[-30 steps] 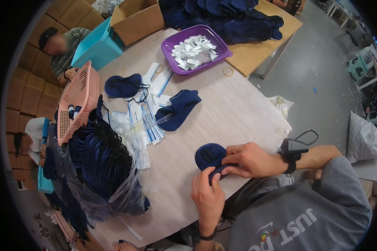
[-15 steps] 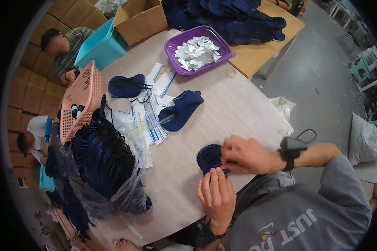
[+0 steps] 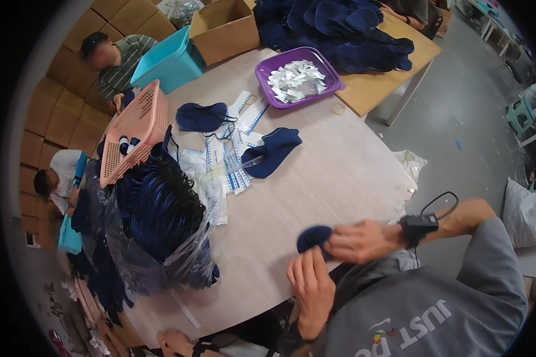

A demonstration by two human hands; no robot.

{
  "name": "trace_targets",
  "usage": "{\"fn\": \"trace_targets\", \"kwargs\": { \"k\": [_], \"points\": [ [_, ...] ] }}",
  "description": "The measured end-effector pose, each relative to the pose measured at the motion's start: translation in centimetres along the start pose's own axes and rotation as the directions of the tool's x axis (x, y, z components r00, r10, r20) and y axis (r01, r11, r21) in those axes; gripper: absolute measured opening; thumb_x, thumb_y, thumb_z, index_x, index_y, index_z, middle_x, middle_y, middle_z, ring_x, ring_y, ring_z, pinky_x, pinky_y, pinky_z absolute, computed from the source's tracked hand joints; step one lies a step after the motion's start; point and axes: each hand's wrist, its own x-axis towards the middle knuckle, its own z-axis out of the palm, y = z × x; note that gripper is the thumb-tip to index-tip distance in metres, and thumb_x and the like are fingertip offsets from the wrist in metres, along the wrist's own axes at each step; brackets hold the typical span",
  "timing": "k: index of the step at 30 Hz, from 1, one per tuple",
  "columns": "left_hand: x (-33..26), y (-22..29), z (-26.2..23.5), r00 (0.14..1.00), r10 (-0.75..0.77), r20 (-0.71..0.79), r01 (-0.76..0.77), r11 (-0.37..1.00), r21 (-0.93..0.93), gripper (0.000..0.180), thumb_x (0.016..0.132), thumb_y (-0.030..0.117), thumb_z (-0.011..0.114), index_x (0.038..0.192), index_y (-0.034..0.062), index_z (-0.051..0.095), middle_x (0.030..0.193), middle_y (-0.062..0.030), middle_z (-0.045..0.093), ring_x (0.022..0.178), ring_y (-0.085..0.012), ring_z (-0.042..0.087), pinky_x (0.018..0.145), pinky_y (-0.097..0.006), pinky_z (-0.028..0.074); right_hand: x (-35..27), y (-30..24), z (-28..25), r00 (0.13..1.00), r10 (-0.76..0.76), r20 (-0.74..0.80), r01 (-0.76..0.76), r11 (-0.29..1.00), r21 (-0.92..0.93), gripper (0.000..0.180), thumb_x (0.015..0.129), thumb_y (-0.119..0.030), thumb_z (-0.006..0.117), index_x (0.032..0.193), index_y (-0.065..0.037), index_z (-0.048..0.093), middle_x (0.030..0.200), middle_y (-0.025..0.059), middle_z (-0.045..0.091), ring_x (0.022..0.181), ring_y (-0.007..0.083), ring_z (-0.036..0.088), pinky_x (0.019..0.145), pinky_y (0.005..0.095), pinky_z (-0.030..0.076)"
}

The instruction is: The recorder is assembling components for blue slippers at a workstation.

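A folded navy eye mask [image 3: 312, 238] is between my two hands, near the table's front right edge. My right hand [image 3: 363, 241] grips its right side with curled fingers, while the fingertips of my left hand [image 3: 311, 284] press together on its lower edge. My fingers hide part of the mask. Farther left lie a flat eye mask [image 3: 201, 117] with a dark elastic strap and a second, bent navy mask [image 3: 274, 152]. Blue-and-white printed strips [image 3: 239, 178] are spread around and under them.
A plastic bag of stacked navy masks [image 3: 155, 220] stands at left beside a pink basket [image 3: 152, 113]. Behind are a purple tub [image 3: 267, 95] of small white packets, a turquoise bin [image 3: 175, 71] and a cardboard box [image 3: 229, 44]. A co-worker's hand [image 3: 175, 343] rests at the front edge.
The mask has become a smaller folded shape, and my hands have closed in on it. The whole view has shifted slightly. A co-worker's hand has come farther in at the front edge.
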Motion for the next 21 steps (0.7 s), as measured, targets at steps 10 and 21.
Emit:
{"fn": "trace_targets", "kwargs": {
  "k": [10, 21],
  "points": [
    [-1.5, -2.1, -2.3, 0.953, -0.259, 0.160, 0.296, 0.909, -0.295, 0.033, 0.093, 0.020, 0.072, 0.122, 0.0051, 0.071, 0.111, -0.0102, 0.069, 0.107, -0.0347, 0.059, 0.103, -0.047, 0.037, 2.4, -0.4, 0.0, 0.937, 0.285, 0.201, -0.349, 0.775, 0.527, 0.032, 0.092, -0.037, 0.073, 0.100, -0.006, 0.070, 0.097, 0.0107, 0.063, 0.085, 0.0351, 0.065, 0.067, 0.0477, 0.052],
    [-2.5, -1.0, 0.1, 0.985, 0.006, -0.174, -0.007, 1.000, -0.003, 0.029, 0.087, 0.006, 0.076, 0.116, 0.0020, 0.075, 0.124, -0.0123, 0.072, 0.116, -0.0297, 0.066, 0.111, -0.055, 0.041, 2.9, 0.3, 0.3, 0.902, 0.426, 0.072, -0.389, 0.728, 0.564, 0.028, 0.089, -0.029, 0.078, 0.105, -0.006, 0.071, 0.102, 0.0073, 0.066, 0.093, 0.0309, 0.067, 0.069, 0.0447, 0.054]
  ]
}}
